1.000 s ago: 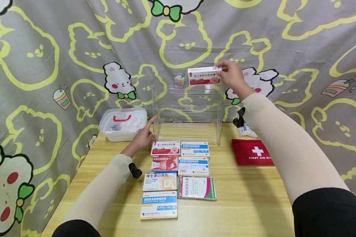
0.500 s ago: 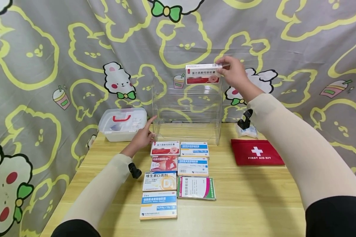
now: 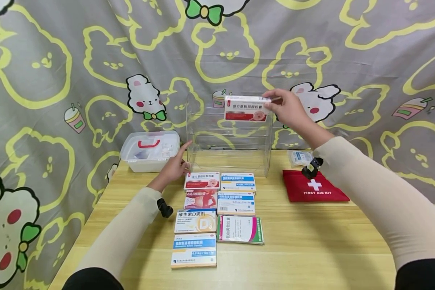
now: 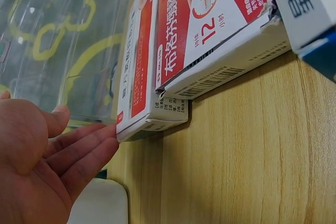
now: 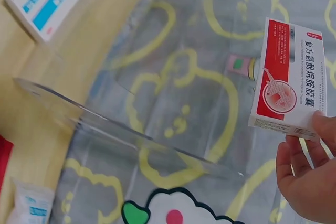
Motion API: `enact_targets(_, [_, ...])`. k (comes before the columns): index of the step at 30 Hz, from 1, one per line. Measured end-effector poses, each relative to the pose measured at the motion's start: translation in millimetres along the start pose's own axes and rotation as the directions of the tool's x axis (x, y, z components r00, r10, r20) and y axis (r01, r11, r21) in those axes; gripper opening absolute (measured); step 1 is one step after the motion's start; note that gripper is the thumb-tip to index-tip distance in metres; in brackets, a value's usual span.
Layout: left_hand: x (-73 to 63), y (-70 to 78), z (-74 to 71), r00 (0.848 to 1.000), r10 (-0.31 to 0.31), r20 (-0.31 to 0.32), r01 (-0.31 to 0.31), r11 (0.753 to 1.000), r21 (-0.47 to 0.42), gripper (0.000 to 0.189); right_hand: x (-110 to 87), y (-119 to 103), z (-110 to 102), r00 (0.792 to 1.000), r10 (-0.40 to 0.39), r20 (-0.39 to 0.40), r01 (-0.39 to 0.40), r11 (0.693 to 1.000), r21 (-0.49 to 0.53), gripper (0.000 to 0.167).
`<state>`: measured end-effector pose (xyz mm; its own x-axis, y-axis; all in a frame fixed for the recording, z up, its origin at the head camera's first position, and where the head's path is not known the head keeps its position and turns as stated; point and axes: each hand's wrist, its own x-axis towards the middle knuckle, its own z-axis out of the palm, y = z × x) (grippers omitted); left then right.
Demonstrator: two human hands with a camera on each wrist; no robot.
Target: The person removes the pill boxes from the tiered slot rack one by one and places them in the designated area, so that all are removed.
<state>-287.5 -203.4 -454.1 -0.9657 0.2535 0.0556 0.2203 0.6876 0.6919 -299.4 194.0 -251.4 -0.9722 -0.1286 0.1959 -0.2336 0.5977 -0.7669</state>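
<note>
Bare table (image 3: 311, 241) lies open along the right and front edges. The clear rack (image 3: 228, 137) blocks the back middle, flanked by a white case (image 3: 150, 151) and red kit (image 3: 313, 187); boxes (image 3: 217, 209) fill the centre.

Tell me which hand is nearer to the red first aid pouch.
Right. The right hand holds a red-and-white box up at the clear shelf, above the red first aid pouch; the left hand rests across the table at the shelf's left corner.
</note>
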Motion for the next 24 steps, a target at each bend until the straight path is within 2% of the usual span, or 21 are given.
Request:
enact_targets(5, [0.3, 0.5, 0.4, 1.000, -0.016, -0.001, 0.016, 1.000, 0.011, 0.093, -24.2, 13, 12, 0.999, -0.033, 0.040, 0.033, 0.999, 0.012, 0.033])
enact_targets(16, [0.9, -0.1, 0.3, 1.000, -0.019, 0.001, 0.019, 1.000, 0.008, 0.092, -74.1, 40, 43, 0.988, -0.056, 0.141, 0.055, 0.998, 0.010, 0.031])
enact_targets(24, [-0.7, 0.8, -0.3, 1.000, -0.013, 0.007, 0.013, 1.000, 0.007, 0.094, -107.5, 57, 62, 0.977, -0.047, 0.209, 0.038, 0.998, 0.046, 0.030])
